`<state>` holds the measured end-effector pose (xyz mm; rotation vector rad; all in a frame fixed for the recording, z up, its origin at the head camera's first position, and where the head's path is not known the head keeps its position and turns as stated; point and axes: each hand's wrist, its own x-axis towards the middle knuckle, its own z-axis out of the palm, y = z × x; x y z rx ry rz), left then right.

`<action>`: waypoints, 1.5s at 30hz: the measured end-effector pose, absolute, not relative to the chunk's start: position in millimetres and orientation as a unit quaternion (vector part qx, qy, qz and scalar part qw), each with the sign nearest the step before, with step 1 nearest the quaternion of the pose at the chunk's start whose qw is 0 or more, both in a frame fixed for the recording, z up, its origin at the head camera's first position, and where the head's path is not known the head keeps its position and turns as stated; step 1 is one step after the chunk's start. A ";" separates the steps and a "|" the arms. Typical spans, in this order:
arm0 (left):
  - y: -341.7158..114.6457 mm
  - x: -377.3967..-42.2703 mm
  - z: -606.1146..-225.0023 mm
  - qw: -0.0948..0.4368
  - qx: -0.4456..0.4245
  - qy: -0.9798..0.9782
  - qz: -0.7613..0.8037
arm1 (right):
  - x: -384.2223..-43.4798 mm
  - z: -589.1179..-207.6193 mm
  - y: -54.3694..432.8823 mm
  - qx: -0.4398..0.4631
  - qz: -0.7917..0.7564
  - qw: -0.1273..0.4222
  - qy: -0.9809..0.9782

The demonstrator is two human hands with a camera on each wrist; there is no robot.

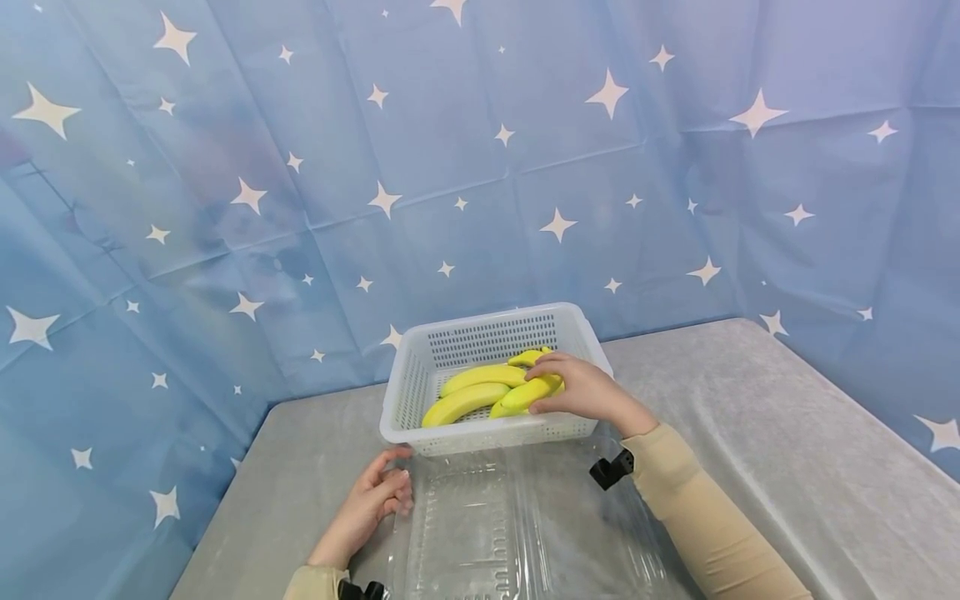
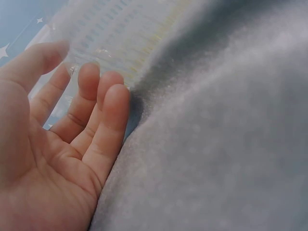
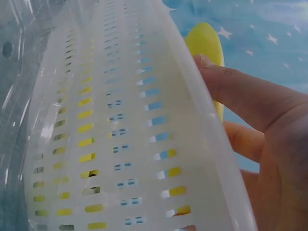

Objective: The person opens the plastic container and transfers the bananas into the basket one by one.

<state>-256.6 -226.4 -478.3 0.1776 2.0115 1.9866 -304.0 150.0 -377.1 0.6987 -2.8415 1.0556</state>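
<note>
In the head view my right hand (image 1: 592, 392) reaches over the near right wall of a white perforated plastic basket (image 1: 487, 432) and grips a yellow banana (image 1: 531, 393) between thumb and fingers. The right wrist view shows the tip of that banana (image 3: 206, 43) above the basket rim, with the thumb against it. Other bananas (image 1: 465, 403) lie on the basket floor, left of and behind the held one. My left hand (image 1: 375, 498) holds nothing; its fingers are loosely bent beside a clear plastic clamshell box (image 1: 461, 521), close below the basket's left corner.
The clear box stands opened out in front of the basket, its second half (image 1: 592, 525) to the right. A grey cloth-covered table (image 1: 705, 383) lies under everything. Behind the basket hangs a blue curtain (image 1: 480, 167) with white stars.
</note>
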 end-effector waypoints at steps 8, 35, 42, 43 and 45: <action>-225.9 -256.9 -479.7 0.154 0.055 0.701 0.694 | -306.2 -381.2 150.3 0.209 0.330 0.015 -0.921; -229.4 -258.5 -476.4 0.164 0.067 0.699 0.693 | -325.2 -389.4 144.3 0.223 0.278 -0.013 -0.934; -228.9 -257.7 -477.4 0.164 0.070 0.697 0.694 | -337.9 -393.3 142.5 0.241 0.236 -0.062 -0.939; -228.8 -257.8 -477.4 0.163 0.071 0.698 0.694 | -339.7 -394.2 142.2 0.243 0.229 -0.067 -0.940; -228.7 -258.2 -477.1 0.161 0.072 0.698 0.694 | -343.2 -395.7 141.8 0.252 0.218 -0.073 -0.940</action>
